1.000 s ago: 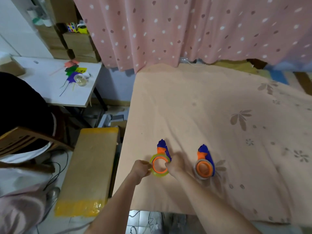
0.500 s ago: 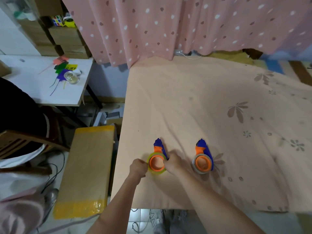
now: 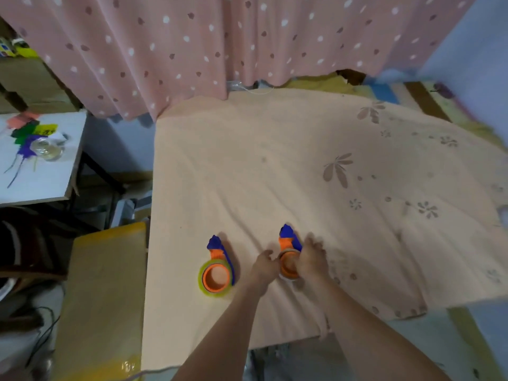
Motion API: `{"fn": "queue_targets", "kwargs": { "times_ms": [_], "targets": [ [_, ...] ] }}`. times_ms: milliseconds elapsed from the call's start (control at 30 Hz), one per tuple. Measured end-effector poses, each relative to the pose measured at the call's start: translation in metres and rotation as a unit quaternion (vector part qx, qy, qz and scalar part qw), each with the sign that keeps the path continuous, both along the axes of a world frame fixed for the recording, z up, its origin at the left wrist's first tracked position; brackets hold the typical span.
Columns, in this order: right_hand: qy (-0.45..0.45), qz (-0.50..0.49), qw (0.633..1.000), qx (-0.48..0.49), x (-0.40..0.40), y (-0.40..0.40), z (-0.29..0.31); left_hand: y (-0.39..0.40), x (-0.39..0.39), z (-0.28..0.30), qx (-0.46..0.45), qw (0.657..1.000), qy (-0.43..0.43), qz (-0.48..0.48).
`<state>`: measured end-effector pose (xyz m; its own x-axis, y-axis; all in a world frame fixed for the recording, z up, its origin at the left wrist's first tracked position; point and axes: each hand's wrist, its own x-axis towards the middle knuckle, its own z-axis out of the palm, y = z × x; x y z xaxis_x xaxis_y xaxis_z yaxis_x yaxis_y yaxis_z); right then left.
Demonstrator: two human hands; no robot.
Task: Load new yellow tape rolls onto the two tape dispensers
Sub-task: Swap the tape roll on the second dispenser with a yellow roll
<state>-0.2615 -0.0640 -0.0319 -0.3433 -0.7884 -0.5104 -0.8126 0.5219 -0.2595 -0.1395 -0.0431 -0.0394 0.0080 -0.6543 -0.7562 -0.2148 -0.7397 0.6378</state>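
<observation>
Two blue-and-orange tape dispensers lie on the peach cloth-covered table [image 3: 275,160]. The left dispenser [image 3: 217,254] carries a yellow tape roll [image 3: 204,281] around its orange hub and nothing touches it. The right dispenser [image 3: 288,240] has a greyish ring around its orange hub [image 3: 288,266]. My left hand [image 3: 264,266] grips that hub's left side with curled fingers. On the hub's right side my right hand [image 3: 313,259] presses against it. The frame is blurred, so the ring's detail is unclear.
A cardboard box with yellow tape [image 3: 101,298] stands left of the table's near corner. A white side table [image 3: 41,160] with a clear tape roll and coloured paper sits at far left. A pink dotted curtain [image 3: 220,50] hangs behind the table.
Both hands have left the left dispenser, which keeps its yellow roll, and moved right onto the right dispenser. The camera view has shifted.
</observation>
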Motion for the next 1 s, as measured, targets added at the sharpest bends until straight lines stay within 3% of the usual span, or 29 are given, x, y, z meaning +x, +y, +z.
{"fn": "queue_targets", "kwargs": {
  "times_ms": [67,233,367,500,600,767,1000],
  "targets": [
    [0.004,0.027,1.000,0.015,-0.005,-0.002,-0.008,-0.001,-0.012,-0.007,0.010,1.000,-0.006,-0.015],
    [-0.130,-0.131,0.982,-0.029,-0.005,0.002,-0.021,-0.005,-0.029,-0.014,0.014,0.999,-0.030,-0.038],
    [-0.131,-0.122,0.982,-0.062,-0.025,0.001,-0.011,-0.014,-0.035,0.003,0.001,0.999,-0.047,-0.018],
    [-0.207,-0.150,0.963,-0.081,-0.054,-0.005,0.030,-0.028,-0.045,0.036,-0.007,0.998,0.037,0.056],
    [-0.214,-0.120,0.962,-0.118,-0.079,-0.005,0.065,-0.037,-0.063,0.069,-0.004,0.993,0.113,0.037],
    [-0.264,-0.167,0.932,-0.183,-0.116,0.007,0.115,-0.043,-0.105,0.108,-0.016,0.969,0.248,0.014],
    [-0.226,-0.256,0.915,-0.216,-0.169,0.060,0.148,-0.026,-0.171,0.117,-0.034,0.964,0.250,-0.088]
  ]
}}
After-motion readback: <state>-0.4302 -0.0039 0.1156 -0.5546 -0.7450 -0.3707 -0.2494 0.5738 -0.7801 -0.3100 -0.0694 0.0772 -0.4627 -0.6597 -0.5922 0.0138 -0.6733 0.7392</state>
